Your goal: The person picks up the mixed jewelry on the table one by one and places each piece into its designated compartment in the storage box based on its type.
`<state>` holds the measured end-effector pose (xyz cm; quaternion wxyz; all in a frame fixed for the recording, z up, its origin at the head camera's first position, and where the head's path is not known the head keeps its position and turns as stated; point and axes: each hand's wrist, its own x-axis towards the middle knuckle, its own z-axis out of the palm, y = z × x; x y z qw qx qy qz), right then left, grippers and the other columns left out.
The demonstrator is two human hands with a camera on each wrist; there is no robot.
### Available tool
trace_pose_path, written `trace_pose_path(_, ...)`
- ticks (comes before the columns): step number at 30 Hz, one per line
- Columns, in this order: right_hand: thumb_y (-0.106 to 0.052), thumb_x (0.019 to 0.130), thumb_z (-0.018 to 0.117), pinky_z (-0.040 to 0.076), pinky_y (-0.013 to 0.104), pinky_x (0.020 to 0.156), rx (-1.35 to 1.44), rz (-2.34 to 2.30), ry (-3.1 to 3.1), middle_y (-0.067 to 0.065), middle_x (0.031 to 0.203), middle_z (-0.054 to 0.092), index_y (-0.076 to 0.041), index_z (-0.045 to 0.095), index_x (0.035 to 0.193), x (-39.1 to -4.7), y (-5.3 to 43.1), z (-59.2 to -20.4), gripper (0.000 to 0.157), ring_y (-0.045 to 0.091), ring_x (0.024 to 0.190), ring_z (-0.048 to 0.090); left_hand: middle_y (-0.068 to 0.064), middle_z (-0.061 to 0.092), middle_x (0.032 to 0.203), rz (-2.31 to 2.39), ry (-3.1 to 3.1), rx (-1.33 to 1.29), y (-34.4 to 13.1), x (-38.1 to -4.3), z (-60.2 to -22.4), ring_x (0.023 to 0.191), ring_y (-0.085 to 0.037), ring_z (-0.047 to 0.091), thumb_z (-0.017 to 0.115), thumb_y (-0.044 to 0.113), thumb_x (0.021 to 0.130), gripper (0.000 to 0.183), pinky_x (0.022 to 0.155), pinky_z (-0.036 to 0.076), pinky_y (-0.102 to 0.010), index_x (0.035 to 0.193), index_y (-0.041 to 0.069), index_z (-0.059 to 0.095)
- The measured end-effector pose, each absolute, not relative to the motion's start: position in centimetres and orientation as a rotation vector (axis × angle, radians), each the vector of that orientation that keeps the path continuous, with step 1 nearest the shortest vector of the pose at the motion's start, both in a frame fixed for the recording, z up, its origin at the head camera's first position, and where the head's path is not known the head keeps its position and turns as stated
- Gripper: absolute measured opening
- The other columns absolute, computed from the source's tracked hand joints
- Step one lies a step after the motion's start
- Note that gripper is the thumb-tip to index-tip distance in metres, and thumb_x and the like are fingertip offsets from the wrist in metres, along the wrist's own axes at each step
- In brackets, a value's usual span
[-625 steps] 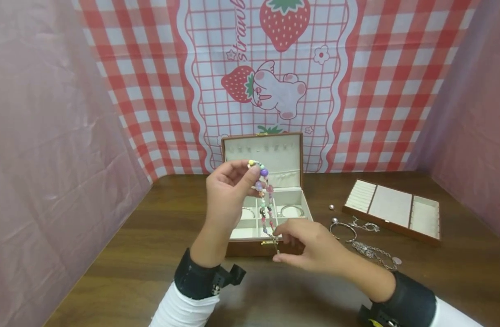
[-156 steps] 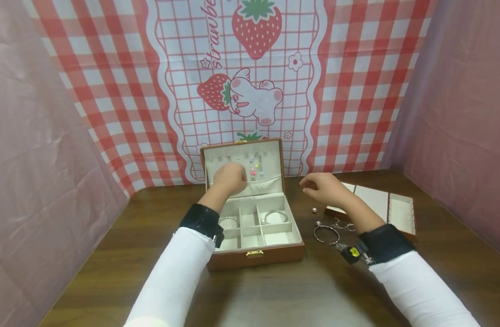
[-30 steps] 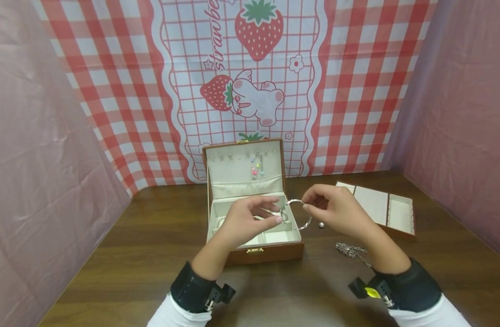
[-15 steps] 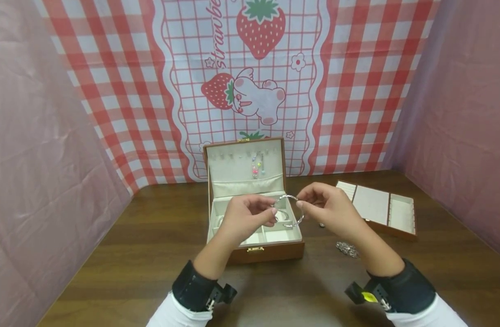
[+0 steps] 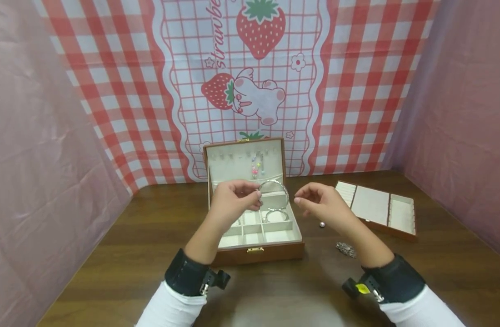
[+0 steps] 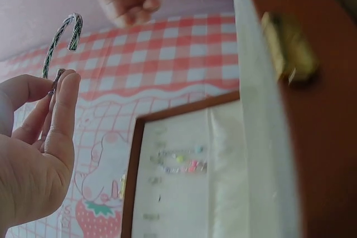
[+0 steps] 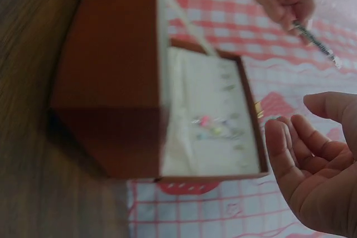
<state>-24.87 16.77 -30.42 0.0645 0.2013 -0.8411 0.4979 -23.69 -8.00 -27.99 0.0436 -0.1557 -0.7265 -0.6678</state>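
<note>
My left hand (image 5: 235, 200) pinches a silver open-ended bangle (image 5: 286, 192) between thumb and fingers, above the jewelry box (image 5: 256, 255). In the left wrist view the bangle (image 6: 54, 43) shows a twisted, rope-like surface and a gap between its ends. My right hand (image 5: 324, 200) is just right of the bangle, apart from it, fingers loosely bent and holding nothing; the right wrist view shows this hand (image 7: 318, 160) with thumb and fingertips apart. Inside the box, another bangle (image 5: 277, 216) lies in the back right compartment. A colourful beaded bracelet (image 5: 255, 171) hangs inside the raised lid.
Right of the box, a bunched silver chain (image 5: 346, 250) and a small pearl-like ball (image 5: 322, 224) lie on the wooden table (image 5: 307, 290). A divided tray (image 5: 371, 204) sits at the back right. A strawberry-print checked cloth (image 5: 356, 91) hangs behind.
The right hand has let go of the bangle. Pinching it, the left hand has drawn it left and up over the box. Earlier, the bangle lay on the table.
</note>
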Motion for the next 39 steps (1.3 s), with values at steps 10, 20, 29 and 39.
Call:
trace_pose_path(10,-0.012,0.091,0.066,0.057,0.045,0.070,0.519,1.512,-2.670,0.014,0.095,0.065,0.006,0.062,0.106,-28.2,17.4,-33.1,0.023,0.030,0.079,0.064,-0.017,0.070,0.088,-1.902,-2.314,-0.397,-10.4,-27.2,-25.7,0.073,-0.024,0.070,0.068,-0.001,0.087,0.017,0.070,0.059,-0.035,0.103,-0.005,0.070)
trace_pose_path(20,-0.009,0.091,0.063,0.058,0.039,0.072,0.433,1.566,-2.861,0.032,0.120,0.058,0.016,0.048,0.131,-30.0,16.5,-36.0,0.050,0.034,0.097,0.065,-0.024,0.068,0.103,-1.827,-2.518,-0.396,-11.1,-30.8,-24.8,0.078,-0.025,0.071,0.068,0.003,0.090,0.018,0.074,0.058,-0.037,0.107,-0.002,0.070)
trace_pose_path(29,-0.003,0.095,0.055,0.059,0.040,0.068,0.396,1.807,-2.824,0.036,0.123,0.055,0.018,0.040,0.136,-30.0,16.0,-36.8,0.048,0.030,0.089,0.067,-0.027,0.066,0.112,-1.864,-2.662,-0.475,-10.5,-33.8,-25.9,0.077,-0.025,0.071,0.067,0.002,0.090,0.026,0.080,0.056,-0.044,0.115,-0.007,0.066)
trace_pose_path(39,-0.004,0.099,0.053,0.058,0.041,0.075,0.392,1.961,-2.747,0.037,0.128,0.052,0.017,0.040,0.137,-29.8,16.1,-37.2,0.046,0.033,0.098,0.066,-0.030,0.067,0.100,-1.787,-2.862,-0.624,-9.6,-35.0,-28.2,0.068,-0.020,0.068,0.062,-0.005,0.088,0.027,0.072,0.059,-0.037,0.113,-0.013,0.064)
